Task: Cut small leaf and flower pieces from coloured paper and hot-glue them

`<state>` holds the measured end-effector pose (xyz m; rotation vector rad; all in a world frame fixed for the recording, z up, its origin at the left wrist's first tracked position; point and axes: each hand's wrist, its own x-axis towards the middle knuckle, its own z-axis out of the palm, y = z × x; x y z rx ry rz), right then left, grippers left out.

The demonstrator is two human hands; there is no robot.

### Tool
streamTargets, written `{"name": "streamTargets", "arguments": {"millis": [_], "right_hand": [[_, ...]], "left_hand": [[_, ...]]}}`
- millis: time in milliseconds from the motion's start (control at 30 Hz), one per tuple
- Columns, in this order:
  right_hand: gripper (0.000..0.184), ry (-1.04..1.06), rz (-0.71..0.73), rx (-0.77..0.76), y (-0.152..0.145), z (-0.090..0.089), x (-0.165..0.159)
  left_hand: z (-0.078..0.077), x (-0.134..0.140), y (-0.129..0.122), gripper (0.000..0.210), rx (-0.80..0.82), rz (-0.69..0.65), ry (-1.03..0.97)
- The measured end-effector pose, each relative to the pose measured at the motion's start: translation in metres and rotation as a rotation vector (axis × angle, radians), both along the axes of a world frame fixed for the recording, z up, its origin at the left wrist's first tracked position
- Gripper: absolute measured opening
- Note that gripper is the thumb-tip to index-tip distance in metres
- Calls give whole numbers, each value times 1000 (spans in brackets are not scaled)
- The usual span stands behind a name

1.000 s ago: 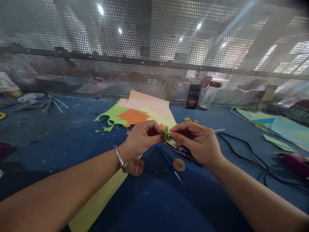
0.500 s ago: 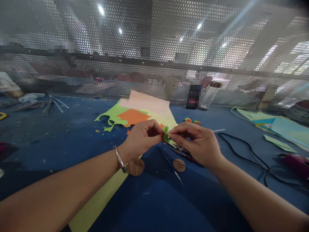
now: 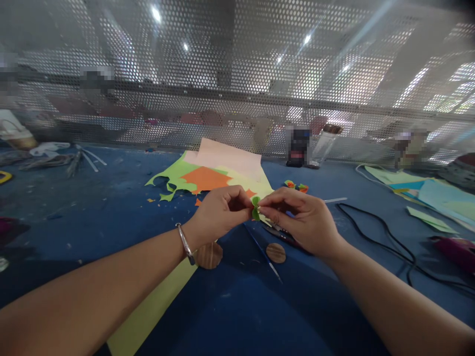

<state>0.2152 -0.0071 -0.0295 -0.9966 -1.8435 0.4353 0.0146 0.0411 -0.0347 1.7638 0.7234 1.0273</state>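
Observation:
Between my two hands is a small green folded paper piece [image 3: 256, 207], shaped like curled petals or leaves. My left hand [image 3: 218, 212], with a silver bangle at the wrist, pinches it from the left. My right hand [image 3: 304, 217] pinches its other side with thumb and forefinger. Below the hands lie two wooden discs, one [image 3: 210, 255] by my left wrist and a smaller one [image 3: 275, 252] to the right. A thin blue paintbrush [image 3: 262, 249] lies between them. Dark-handled scissors [image 3: 284, 236] are partly hidden beneath my right hand.
Cut sheets of green, pink and orange paper [image 3: 208, 179] lie behind my hands. Small orange-green paper pieces [image 3: 296, 186] sit behind the right hand. A black cord [image 3: 382, 232], blue-green papers [image 3: 438, 195] and a clear jar [image 3: 324, 145] are on the right. A perforated metal screen [image 3: 237, 74] borders the table.
Both hands stay almost in place, still pinching the green paper piece. The piece has turned slightly and sits a touch lower.

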Motion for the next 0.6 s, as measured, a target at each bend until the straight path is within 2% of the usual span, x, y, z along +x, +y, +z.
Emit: {"name": "streamTargets", "arguments": {"millis": [167,333,600], "right_hand": [[15,53,-17,-41,2,1,0],[26,129,-46,-77,5,0,4],[20,10,-129,-128,9,-2,5]], "left_hand": [[-2,-1,3,12,8,14,-26],[-2,-2,3,5,111,108,9],[0,-3,-4,7,277,242,88]]}}
